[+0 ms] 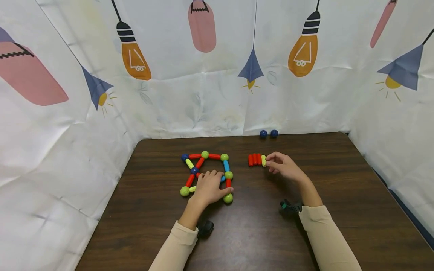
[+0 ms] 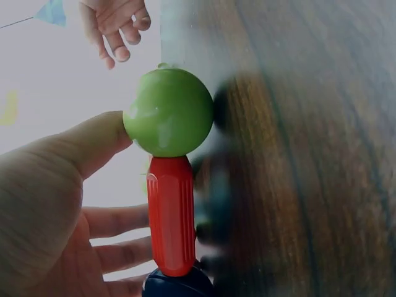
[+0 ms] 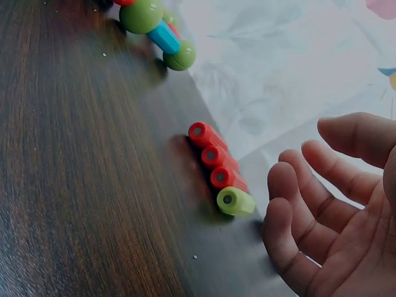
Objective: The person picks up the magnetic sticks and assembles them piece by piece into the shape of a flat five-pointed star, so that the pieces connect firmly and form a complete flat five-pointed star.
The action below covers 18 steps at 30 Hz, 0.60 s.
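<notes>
A flat frame of coloured sticks joined by green and dark blue balls lies on the table; a red stick (image 1: 189,180) forms part of its left side. My left hand (image 1: 209,188) rests over its lower part and hides some of it. In the left wrist view, the thumb touches a green ball (image 2: 170,112), with the fingers behind a red stick (image 2: 171,216). My right hand (image 1: 285,165) hovers beside a yellow-green stick (image 1: 263,160). In the right wrist view its fingers are loosely bent, apart from that stick, and hold nothing.
Several red sticks (image 1: 255,159) lie side by side against the yellow-green one. Two dark blue balls (image 1: 269,133) sit at the table's far edge. A white patterned cloth (image 1: 217,101) hangs behind the brown table (image 1: 257,233).
</notes>
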Tool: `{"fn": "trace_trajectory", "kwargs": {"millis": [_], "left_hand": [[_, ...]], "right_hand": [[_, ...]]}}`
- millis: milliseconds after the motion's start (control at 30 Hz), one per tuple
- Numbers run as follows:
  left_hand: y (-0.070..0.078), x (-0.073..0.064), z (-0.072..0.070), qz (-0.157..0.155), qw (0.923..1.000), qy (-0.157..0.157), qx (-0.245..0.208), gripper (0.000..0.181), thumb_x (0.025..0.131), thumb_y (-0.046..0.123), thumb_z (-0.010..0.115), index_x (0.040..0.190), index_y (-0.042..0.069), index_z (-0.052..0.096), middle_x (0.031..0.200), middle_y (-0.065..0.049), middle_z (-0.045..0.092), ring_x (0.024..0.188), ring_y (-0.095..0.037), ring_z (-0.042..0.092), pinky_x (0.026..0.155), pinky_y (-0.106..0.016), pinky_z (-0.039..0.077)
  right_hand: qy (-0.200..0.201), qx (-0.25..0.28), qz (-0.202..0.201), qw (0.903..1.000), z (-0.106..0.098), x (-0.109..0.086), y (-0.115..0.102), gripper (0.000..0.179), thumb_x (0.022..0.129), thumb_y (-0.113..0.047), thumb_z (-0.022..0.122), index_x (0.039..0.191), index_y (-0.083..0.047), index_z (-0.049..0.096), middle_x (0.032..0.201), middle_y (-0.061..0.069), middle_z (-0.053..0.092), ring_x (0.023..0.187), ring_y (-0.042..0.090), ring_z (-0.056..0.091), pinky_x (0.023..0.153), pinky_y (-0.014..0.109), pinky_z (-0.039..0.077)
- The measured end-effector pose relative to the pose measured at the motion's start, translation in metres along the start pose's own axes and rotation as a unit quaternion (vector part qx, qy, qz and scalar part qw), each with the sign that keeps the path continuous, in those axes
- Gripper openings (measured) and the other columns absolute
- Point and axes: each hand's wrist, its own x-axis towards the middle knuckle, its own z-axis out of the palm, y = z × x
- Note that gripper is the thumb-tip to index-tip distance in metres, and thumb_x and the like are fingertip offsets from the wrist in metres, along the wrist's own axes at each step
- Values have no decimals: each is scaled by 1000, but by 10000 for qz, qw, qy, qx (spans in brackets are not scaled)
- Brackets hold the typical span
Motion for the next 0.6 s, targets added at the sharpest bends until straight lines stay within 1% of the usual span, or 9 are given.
{"fn": "trace_trajectory", "kwargs": {"millis": [100,167,300,467,533,600], "left_hand": [[-2,0,0,-51,9999,-32,-89,71,87,61,73,137,12,63,132,-9,65,121,-33,57,106,-56,40],[-5,0,-2,-38,9998,-83,-169,71,86,60,74,137,12,64,132,-9,65,120,-31,57,105,-56,40],[-14,0,-5,118,9988,-230,-425,71,84,56,78,138,12,64,132,-10,65,116,-30,57,106,-57,39],[-29,1,-10,334,9942,-476,-904,69,83,49,83,140,14,64,131,-9,64,117,-28,55,111,-60,31],[-35,1,-11,379,9920,-516,-1087,68,82,47,84,140,17,64,131,-7,65,118,-28,55,113,-60,26],[-39,2,-11,401,9902,-524,-1230,68,81,47,85,140,20,64,132,-4,65,120,-27,54,114,-60,22]], "right_hand": [[-5,111,-36,9999,-1,0,1,40,105,-23,59,130,7,54,114,34,58,89,31,65,79,30,58],[30,220,-43,9997,-1,0,-1,39,105,-22,60,130,7,54,113,33,58,88,29,65,79,30,58],[173,410,-97,9990,-2,0,-2,40,105,-21,59,131,8,52,116,32,58,86,23,66,78,29,58],[437,419,-108,9981,-4,2,3,45,105,-20,59,136,9,47,127,29,55,88,18,66,79,32,57],[504,359,-73,9981,-5,3,5,45,105,-20,59,139,8,47,131,30,54,91,20,66,80,32,57],[496,262,-34,9984,-5,4,6,46,104,-19,60,141,5,47,132,31,53,94,24,66,81,32,57]]}}
